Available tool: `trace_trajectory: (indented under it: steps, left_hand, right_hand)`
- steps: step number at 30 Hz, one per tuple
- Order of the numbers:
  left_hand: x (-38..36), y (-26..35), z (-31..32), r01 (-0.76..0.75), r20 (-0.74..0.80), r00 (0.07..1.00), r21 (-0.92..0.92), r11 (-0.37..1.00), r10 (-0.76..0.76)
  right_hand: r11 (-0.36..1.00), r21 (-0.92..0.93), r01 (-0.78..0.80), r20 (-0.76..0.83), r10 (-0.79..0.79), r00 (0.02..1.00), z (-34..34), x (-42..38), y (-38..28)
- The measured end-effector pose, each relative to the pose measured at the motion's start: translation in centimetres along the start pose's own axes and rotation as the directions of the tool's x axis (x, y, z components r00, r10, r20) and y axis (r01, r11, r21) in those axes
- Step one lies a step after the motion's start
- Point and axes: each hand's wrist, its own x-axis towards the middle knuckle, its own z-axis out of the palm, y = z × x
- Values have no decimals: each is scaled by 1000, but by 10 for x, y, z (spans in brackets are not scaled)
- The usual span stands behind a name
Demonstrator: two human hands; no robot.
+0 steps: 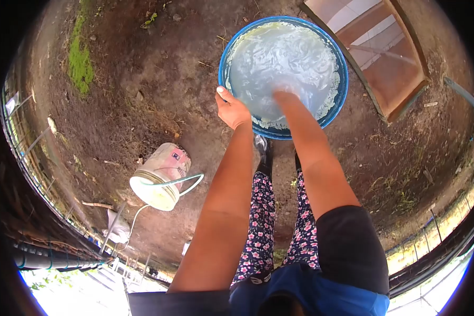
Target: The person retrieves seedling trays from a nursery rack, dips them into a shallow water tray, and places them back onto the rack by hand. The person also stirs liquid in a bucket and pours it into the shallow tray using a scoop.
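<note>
your left hand (pixel 231 109) is curled over the near-left rim of the blue basin (pixel 342 84), thumb up on the edge and the rest of the fingers wrapped around it, so it's pretty much closed on the rim. the basin sits on bare dirt in the upper middle of the frame, full of cloudy water (pixel 282 66) with a ring of white foam along the inside wall.

your right hand (pixel 285 96) goes straight down into that water near the lower middle of the basin. everything past the wrist is under the milky surface, so i can't tell if it's open or gripping something down there.

other stuff around: a white bucket (pixel 160 176) tipped on its side at lower left of centre, with a thin green handle sticking out. a wooden frame (pixel 376 50) lies in the upper right, cut off by the edge of the frame. a patch of moss (pixel 80 60) sits upper left. your flowered trousers (pixel 263 221) show between your arms, feet mostly hidden under the basin's edge.
</note>
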Motion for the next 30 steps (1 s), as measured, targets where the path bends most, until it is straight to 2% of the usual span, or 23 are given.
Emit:
trace_trajectory:
  steps: [1,4,7,8,10,13,16,19,22,24,26,28,30]
  left_hand:
    - [1,-1,0,-8,3,1000,3,1000,8]
    - [4,-4,2,-28,-9,1000,20,999,29]
    - [4,-5,2,-7,-11,1000,27,1000,7]
    - [3,-4,2,7,-8,1000,24,1000,-7]
    - [3,-4,2,-9,-7,1000,28,1000,10]
    - [6,-8,2,-38,9,999,31,999,38]
    - [5,-1,0,-22,17,1000,21,1000,22]
    - [4,-2,-1,-7,15,1000,26,1000,7]
    - [4,-2,1,12,9,1000,17,1000,-12]
    - [4,0,-1,12,18,1000,16,1000,-12]
    - [3,0,-4,-5,55,999,33,999,3]
    - [0,2,-3,7,47,999,17,1000,-8]
    - [1,0,-1,6,28,1000,10,1000,-6]
  right_hand:
    - [1000,-2,11,-75,-11,997,2,3,2]
    - [963,-267,26,42,-15,999,-56,-18,-11]
    - [892,-449,48,78,-15,997,-61,-10,-1]
    - [790,-599,130,108,-81,991,-59,-12,6]
    - [493,-826,271,202,-189,961,-49,-21,19]
    - [569,-740,359,344,-139,929,-40,-27,29]
    - [656,-715,243,289,-40,957,-21,-32,23]
    - [895,-427,132,206,-46,977,-20,-41,7]
    - [982,-185,-23,108,44,993,-12,-47,-12]
    - [995,-95,-34,176,50,983,-17,-43,-27]
    - [996,-85,-18,147,31,989,-21,-41,-26]
    - [985,-171,37,-3,-38,999,-27,-27,-23]
    - [940,-341,16,-39,-31,999,-39,-20,-25]
